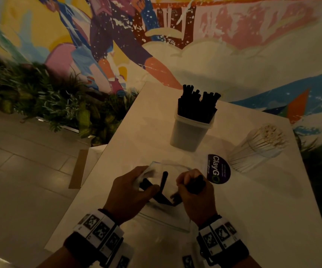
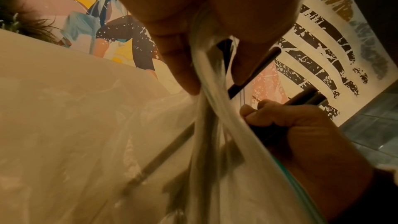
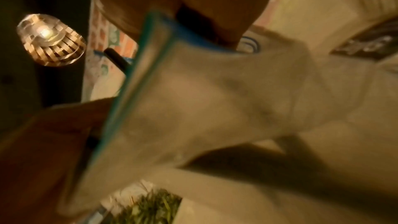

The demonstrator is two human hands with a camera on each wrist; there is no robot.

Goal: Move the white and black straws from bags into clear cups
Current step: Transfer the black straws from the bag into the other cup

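Your left hand (image 1: 128, 192) pinches the nearly empty bag (image 1: 162, 171) while your right hand (image 1: 195, 192) grips the last black straws (image 1: 195, 185), so you're almost done, both cups upper right look full.

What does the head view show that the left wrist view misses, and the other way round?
Only the head view: the cup of black straws, the cup of white straws, the round sticker and the whole table. Only the left wrist view: the bag's green-edged mouth from beneath. Both: the left hand holding the clear bag, and the right hand gripping a bunch of black straws.
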